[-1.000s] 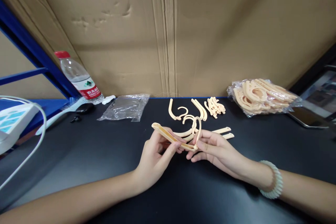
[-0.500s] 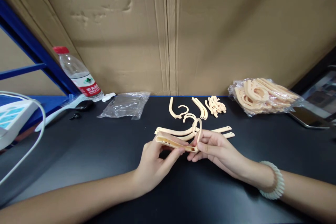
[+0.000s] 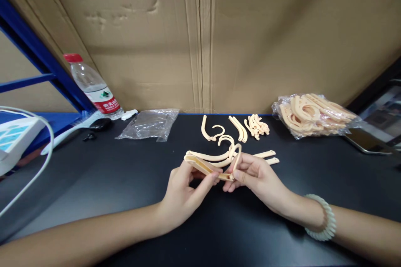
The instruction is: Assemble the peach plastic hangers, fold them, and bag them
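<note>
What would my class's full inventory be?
Held strip: one, cream, centre
Held hook: one, cream, centre
Loose pieces: many, cream, centre
Filled bag: one, transparent, right
Wrapper: one, transparent, left
Bottle: one, clear, left
Small objects: two, black, left
Cable: one, white, left
Case: one, white, left
Frame: one, blue, left
Backdrop: one, brown, back
Equipment: some, dark, right
Table: one, black, beneath
Bracelet: one, pale, right wrist
Left hand: one, centre
Right hand: one, centre

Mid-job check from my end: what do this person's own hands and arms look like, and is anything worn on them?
The left hand and right hand are ungloved. The left forearm and right forearm show no sleeves. A pale green, ridged, ring-shaped bracelet circles the right wrist; its material is unclear. No watch is visible.
</note>
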`<state>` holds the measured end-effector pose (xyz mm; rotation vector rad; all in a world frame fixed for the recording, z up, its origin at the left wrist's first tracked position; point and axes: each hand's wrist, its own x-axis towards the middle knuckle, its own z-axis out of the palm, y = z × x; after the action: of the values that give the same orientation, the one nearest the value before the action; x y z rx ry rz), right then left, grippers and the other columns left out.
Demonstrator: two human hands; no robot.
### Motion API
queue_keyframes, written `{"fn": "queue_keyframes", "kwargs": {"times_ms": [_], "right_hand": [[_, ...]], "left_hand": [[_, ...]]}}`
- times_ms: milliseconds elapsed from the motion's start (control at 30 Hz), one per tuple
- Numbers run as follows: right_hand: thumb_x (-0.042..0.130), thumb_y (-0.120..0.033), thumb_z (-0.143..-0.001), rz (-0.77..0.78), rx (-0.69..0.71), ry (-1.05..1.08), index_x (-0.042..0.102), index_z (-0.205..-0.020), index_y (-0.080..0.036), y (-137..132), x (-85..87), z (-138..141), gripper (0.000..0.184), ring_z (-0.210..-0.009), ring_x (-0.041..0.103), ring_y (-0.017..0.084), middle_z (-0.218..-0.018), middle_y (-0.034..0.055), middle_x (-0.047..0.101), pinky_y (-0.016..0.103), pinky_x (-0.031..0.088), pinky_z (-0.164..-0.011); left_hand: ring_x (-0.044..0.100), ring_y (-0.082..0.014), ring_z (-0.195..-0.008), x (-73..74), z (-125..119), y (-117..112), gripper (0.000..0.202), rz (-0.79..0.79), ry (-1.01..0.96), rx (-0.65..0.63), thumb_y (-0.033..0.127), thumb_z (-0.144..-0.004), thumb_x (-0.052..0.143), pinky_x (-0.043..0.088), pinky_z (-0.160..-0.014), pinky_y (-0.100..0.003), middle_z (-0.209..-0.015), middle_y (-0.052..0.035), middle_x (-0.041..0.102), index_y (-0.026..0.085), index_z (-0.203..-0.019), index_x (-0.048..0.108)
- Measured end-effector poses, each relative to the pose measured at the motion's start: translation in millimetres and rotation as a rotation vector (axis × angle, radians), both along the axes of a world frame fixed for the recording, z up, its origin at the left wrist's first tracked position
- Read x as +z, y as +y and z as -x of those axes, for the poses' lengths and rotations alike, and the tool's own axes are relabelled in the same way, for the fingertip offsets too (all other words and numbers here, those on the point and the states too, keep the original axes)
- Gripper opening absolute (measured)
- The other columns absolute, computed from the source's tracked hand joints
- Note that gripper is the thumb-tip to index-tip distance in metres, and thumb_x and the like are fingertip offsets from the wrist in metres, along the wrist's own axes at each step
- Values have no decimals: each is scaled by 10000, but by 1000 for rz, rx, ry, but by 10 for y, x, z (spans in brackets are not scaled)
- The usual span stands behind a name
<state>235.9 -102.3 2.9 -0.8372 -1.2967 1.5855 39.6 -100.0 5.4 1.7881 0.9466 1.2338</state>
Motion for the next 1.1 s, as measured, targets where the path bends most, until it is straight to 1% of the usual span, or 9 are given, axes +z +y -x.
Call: {"fn": "queue_keyframes", "kwargs": {"times_ms": [267,367,467,633,767,867,967,1033,1100], "right_hand": [[711,-360,-819,-56,-69,32,597,-808,-182,-14,-7,49,211,-753,675,171,-871,47,674,300,571,-652],[720,-354,-805,-156,-113,-23,616,-748,-180,-2,-11,49,211,-655,578,122,-886,39,614,235,502,-511],[709,-358,-815,-128,-107,-54,613,-757,-175,19,-25,47,215,-535,482,83,-763,8,573,207,428,-436],[735,-360,-788,-85,-91,-25,617,-796,-182,23,-30,70,214,-634,615,149,-692,6,605,235,510,-487],[735,-366,-779,-160,-84,-158,680,-757,-179,40,45,35,196,-610,617,151,-699,23,642,259,522,-513],[681,-375,-827,-335,-191,-330,717,-803,-203,179,148,-117,178,-596,609,164,-709,34,665,296,522,-542],[628,-320,-870,-708,-371,-645,723,-900,-236,436,219,-377,131,-786,632,230,-861,66,698,388,525,-717],[609,-265,-874,-950,-370,-898,719,-951,-235,613,213,-551,138,-895,598,271,-901,84,693,465,483,-837],[598,-235,-871,-1056,-304,-1114,695,-1059,-211,752,160,-675,213,-1020,553,311,-1054,126,658,505,461,-875]], "left_hand": [[694,-149,-639,60,-58,17,94,146,-150,15,250,-866,635,592,-616,-249,-799,6,708,218,-901,554],[689,-150,-652,69,-60,57,141,231,-200,-33,285,-885,612,594,-615,-266,-827,-5,699,207,-948,513],[675,-147,-659,79,-67,72,179,314,-214,-97,313,-880,616,579,-606,-268,-823,-9,688,200,-948,495],[650,-132,-683,65,-98,66,181,406,-161,-241,259,-783,726,538,-654,-240,-754,-14,672,164,-839,583],[628,-128,-630,59,-112,93,134,470,-182,-230,258,-753,742,533,-628,-241,-688,-18,660,144,-768,673],[646,-135,-646,59,-104,123,143,563,-233,-168,261,-721,768,549,-641,-248,-747,-30,674,142,-778,711],[663,-139,-677,58,-88,143,153,643,-309,-118,252,-694,795,559,-654,-243,-839,-46,686,136,-763,724],[661,-130,-686,60,-80,149,150,666,-359,-123,243,-690,802,556,-658,-229,-854,-48,690,136,-769,731],[658,-124,-687,66,-77,153,151,674,-382,-139,236,-694,804,554,-660,-219,-840,-47,695,137,-783,734]]}}
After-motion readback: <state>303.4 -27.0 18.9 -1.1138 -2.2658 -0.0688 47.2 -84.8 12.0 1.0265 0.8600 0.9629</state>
